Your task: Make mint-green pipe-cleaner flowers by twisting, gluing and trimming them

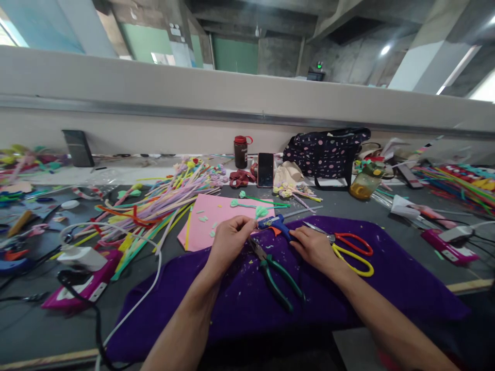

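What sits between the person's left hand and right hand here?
In the head view, a blue glue gun with an orange trigger lies between the left hand and the right hand.

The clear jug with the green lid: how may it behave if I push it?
The jug probably resists tipping, since its body looks squat. The amber liquid low inside may slosh and make the bottom heavier.

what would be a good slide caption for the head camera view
Left hand pinching a mint-green pipe-cleaner piece, right hand at a blue glue gun, above green-handled pliers.
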Motion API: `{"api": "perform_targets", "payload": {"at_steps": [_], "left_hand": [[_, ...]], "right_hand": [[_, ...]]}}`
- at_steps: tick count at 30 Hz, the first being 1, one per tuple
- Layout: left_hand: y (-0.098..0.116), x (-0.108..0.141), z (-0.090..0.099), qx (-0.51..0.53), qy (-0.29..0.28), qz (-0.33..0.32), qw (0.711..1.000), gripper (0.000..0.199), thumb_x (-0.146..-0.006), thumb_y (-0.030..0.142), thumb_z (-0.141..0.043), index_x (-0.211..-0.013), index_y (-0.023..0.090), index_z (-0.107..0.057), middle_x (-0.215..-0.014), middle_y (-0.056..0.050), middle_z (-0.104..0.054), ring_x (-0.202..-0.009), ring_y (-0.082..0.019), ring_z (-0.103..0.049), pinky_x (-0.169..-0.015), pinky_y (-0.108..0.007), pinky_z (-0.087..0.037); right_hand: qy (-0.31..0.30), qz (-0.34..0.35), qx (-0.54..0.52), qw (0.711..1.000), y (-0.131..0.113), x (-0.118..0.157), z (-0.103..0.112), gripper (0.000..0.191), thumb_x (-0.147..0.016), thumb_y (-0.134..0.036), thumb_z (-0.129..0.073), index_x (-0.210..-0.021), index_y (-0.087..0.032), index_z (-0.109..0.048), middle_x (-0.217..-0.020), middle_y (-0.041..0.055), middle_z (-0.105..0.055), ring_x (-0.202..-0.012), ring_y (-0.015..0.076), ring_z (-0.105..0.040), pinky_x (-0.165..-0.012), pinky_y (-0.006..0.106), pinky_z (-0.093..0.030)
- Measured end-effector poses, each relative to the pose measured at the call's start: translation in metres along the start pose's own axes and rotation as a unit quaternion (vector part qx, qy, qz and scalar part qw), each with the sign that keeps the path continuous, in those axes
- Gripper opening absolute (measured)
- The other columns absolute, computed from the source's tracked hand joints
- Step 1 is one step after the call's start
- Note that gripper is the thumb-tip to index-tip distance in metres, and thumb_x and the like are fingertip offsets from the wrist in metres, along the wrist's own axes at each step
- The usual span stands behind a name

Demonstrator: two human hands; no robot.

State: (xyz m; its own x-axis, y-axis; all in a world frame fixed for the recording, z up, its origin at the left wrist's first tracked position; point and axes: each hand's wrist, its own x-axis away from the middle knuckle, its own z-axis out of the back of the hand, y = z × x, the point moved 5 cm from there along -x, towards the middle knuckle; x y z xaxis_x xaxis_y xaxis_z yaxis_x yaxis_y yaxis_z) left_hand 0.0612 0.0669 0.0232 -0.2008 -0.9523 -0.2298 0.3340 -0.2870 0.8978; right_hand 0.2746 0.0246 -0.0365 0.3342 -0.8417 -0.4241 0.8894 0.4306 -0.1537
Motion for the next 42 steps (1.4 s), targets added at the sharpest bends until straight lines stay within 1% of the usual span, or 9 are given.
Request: {"api": "perform_targets", "payload": {"at_steps": [8,12,15,19,23,26,31,36,42], "left_hand": [[0.0,0.001,-0.001,0.01,0.001,-0.008,1.0,0.03,-0.074,0.039,-0.049,-0.063,0.014,-0.061,-0.057,0.002,-0.052,-0.056,-0.011,-0.045,-0.055,-0.022,-0.033],[-0.004,0.0,-0.002,0.084,-0.017,0.023,0.996,0.029,-0.073,0.041,-0.054,-0.068,0.013,-0.062,-0.054,0.002,-0.05,-0.051,-0.009,-0.041,-0.05,-0.02,-0.031],[-0.01,0.001,-0.006,0.217,-0.06,0.089,0.97,0.028,-0.071,0.041,-0.058,-0.073,0.013,-0.062,-0.054,0.003,-0.05,-0.045,-0.006,-0.039,-0.042,-0.018,-0.028],[-0.017,0.003,-0.013,0.351,-0.099,0.15,0.919,0.023,-0.07,0.035,-0.061,-0.076,0.012,-0.061,-0.057,0.002,-0.053,-0.043,-0.004,-0.042,-0.04,-0.016,-0.029],[-0.022,0.0,-0.013,0.415,-0.066,0.19,0.888,0.02,-0.068,0.029,-0.063,-0.077,0.012,-0.062,-0.061,-0.001,-0.057,-0.05,-0.007,-0.05,-0.041,-0.015,-0.034],[-0.027,0.0,-0.009,0.446,-0.021,0.211,0.869,0.02,-0.068,0.029,-0.064,-0.079,0.012,-0.063,-0.068,-0.001,-0.059,-0.054,-0.006,-0.051,-0.04,-0.013,-0.034],[-0.028,0.002,-0.019,0.495,-0.074,0.235,0.833,0.019,-0.073,0.029,-0.061,-0.082,0.012,-0.059,-0.054,0.004,-0.048,-0.035,-0.001,-0.034,-0.029,-0.011,-0.018],[-0.027,-0.002,-0.039,0.528,-0.08,0.232,0.813,0.017,-0.077,0.03,-0.057,-0.077,0.012,-0.056,-0.052,0.004,-0.048,-0.034,-0.002,-0.036,-0.03,-0.011,-0.025],[-0.039,0.001,-0.063,0.488,-0.066,0.248,0.834,0.023,-0.074,0.036,-0.06,-0.072,0.014,-0.055,-0.049,0.005,-0.05,-0.033,-0.003,-0.04,-0.031,-0.013,-0.027]], "right_hand": [[-0.012,0.034,0.064,0.997,-0.005,-0.001,0.002,0.025,-0.087,-0.027,-0.043,-0.104,-0.018,-0.06,-0.09,0.0108,-0.065,-0.084,0.0216,-0.058,-0.075,0.032,-0.044],[0.061,0.004,0.017,0.998,-0.003,0.0,0.014,0.035,-0.083,-0.034,-0.05,-0.113,-0.016,-0.053,-0.1,0.0128,-0.063,-0.089,0.0241,-0.058,-0.077,0.035,-0.044],[0.125,-0.029,-0.067,0.989,-0.007,-0.007,0.034,0.03,-0.083,-0.032,-0.05,-0.11,-0.017,-0.053,-0.101,0.012,-0.061,-0.08,0.0208,-0.059,-0.074,0.033,-0.045],[0.116,-0.071,-0.225,0.965,-0.023,-0.041,0.049,0.014,-0.083,-0.031,-0.049,-0.077,-0.019,-0.055,-0.07,0.0028,-0.059,-0.06,0.0143,-0.054,-0.058,0.026,-0.042],[0.063,-0.102,-0.385,0.915,-0.038,-0.083,0.032,0.026,-0.085,-0.036,-0.043,-0.066,-0.019,-0.049,-0.049,-0.0036,-0.05,-0.046,0.0101,-0.047,-0.048,0.021,-0.036],[0.044,-0.146,-0.512,0.845,-0.043,-0.099,0.008,0.039,-0.084,-0.043,-0.041,-0.054,-0.019,-0.043,-0.041,-0.0056,-0.042,-0.036,0.0078,-0.039,-0.039,0.021,-0.029],[0.002,-0.169,-0.637,0.752,-0.051,-0.089,-0.011,0.025,-0.074,-0.041,-0.057,-0.072,-0.016,-0.06,-0.066,-0.001,-0.06,-0.049,0.0087,-0.049,-0.043,0.02,-0.031],[-0.002,-0.204,-0.671,0.713,-0.049,-0.077,-0.009,0.032,-0.069,-0.044,-0.062,-0.084,-0.016,-0.068,-0.074,0.0027,-0.065,-0.058,0.0113,-0.052,-0.047,0.02,-0.031],[0.005,-0.231,-0.717,0.658,-0.047,-0.073,-0.02,0.028,-0.066,-0.041,-0.065,-0.063,-0.014,-0.062,-0.052,-0.0016,-0.056,-0.046,0.0085,-0.046,-0.044,0.021,-0.033]]}}
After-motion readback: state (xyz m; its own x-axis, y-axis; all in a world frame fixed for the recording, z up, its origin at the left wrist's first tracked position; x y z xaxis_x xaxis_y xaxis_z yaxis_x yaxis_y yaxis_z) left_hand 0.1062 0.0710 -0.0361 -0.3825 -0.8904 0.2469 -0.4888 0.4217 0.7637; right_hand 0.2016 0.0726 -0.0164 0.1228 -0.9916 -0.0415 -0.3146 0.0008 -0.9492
